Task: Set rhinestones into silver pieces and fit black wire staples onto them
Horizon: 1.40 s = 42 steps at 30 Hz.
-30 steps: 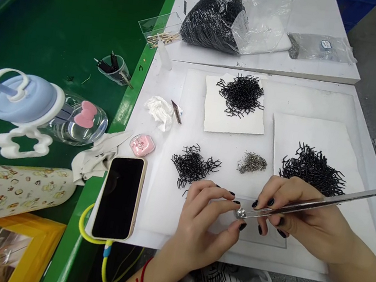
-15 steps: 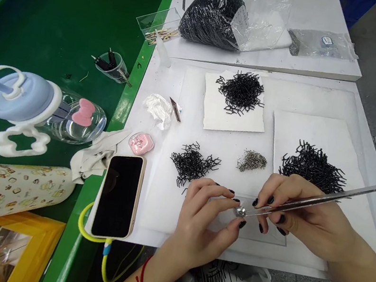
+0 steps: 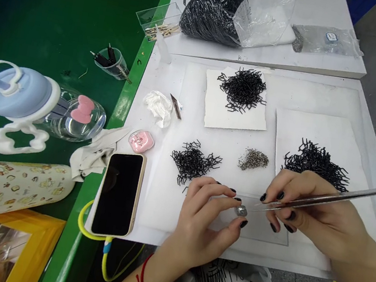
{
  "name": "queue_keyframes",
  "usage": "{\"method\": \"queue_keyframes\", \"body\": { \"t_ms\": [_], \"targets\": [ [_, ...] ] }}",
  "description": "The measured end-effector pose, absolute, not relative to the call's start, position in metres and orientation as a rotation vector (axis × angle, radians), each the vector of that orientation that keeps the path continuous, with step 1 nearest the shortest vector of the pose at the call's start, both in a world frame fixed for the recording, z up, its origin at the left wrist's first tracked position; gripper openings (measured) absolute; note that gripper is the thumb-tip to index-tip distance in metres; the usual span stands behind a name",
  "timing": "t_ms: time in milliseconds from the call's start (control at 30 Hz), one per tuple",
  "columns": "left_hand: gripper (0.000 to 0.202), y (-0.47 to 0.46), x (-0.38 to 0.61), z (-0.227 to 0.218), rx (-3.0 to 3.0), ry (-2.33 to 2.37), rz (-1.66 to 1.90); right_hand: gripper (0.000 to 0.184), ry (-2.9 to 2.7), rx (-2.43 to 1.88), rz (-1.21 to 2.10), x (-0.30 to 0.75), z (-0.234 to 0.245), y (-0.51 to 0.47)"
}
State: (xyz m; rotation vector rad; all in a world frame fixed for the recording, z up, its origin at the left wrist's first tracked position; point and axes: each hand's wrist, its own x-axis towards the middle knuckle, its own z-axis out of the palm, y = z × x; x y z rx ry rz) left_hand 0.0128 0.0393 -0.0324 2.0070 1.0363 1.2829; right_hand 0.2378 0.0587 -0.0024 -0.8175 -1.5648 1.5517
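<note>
My left hand [image 3: 206,216] pinches a small, shiny silver metal piece [image 3: 241,210] between its index finger and thumb, above a clear flat plate [image 3: 266,233]. In my right hand [image 3: 313,210] is a pair of metal tweezers [image 3: 341,195], its tips pointing left. These tips are a short gap to the right of the silver piece, and I cannot make out anything between them. Beyond my hands lies a small heap of tiny metallic bits [image 3: 254,160]. Bent black wire pieces form one pile [image 3: 193,162] near my left hand and another [image 3: 316,162] behind my right.
A third black pile [image 3: 243,88] rests on white paper. A phone [image 3: 119,194] with a yellow cable, a pink case [image 3: 141,141] and crumpled tissue [image 3: 158,107] lie at left. Farther back is a bag of black pieces [image 3: 212,13]. Bottles [image 3: 83,118] stand on the green surface.
My right hand has drawn the tweezers back to the right, so their tips are now apart from the silver piece. My left hand has stayed nearly still.
</note>
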Motion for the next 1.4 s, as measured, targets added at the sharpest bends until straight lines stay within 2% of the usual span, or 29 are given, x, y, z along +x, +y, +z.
{"method": "queue_keyframes", "body": {
  "t_ms": [133, 267, 367, 433, 667, 833, 933, 1067, 1267, 1400],
  "targets": [
    [0.015, 0.039, 0.012, -0.031, 2.018, 1.035, 1.274, 0.018, -1.676, -0.911, 1.446, 0.251, 0.007, 0.064],
    [0.016, 0.04, 0.012, -0.03, 2.036, 1.039, 1.257, 0.003, -1.699, -1.008, 1.426, 0.255, 0.009, 0.064],
    [0.017, 0.041, 0.011, -0.029, 2.061, 1.054, 1.224, 0.021, -1.558, -1.066, 1.396, 0.248, 0.006, 0.06],
    [0.018, 0.041, 0.01, -0.028, 2.077, 1.066, 1.196, 0.026, -1.528, -1.065, 1.397, 0.245, 0.004, 0.059],
    [0.019, 0.041, 0.01, -0.028, 2.118, 1.081, 1.195, 0.02, -1.488, -1.099, 1.402, 0.253, 0.004, 0.05],
    [0.019, 0.04, 0.012, -0.029, 2.135, 1.131, 1.174, 0.032, -1.54, -1.194, 1.383, 0.255, 0.011, 0.044],
    [0.018, 0.04, 0.013, -0.03, 2.141, 1.13, 1.191, 0.027, -1.531, -1.153, 1.328, 0.257, 0.011, 0.045],
    [0.017, 0.039, 0.013, -0.031, 2.156, 1.136, 1.199, 0.013, -1.616, -0.989, 1.416, 0.27, 0.004, 0.053],
    [0.019, 0.039, 0.014, -0.033, 2.167, 1.13, 1.215, 0.006, -1.743, -0.903, 1.484, 0.284, 0.004, 0.066],
    [0.019, 0.04, 0.014, -0.034, 2.162, 1.126, 1.232, 0.013, -1.897, -0.858, 1.564, 0.285, 0.007, 0.075]
  ]
}}
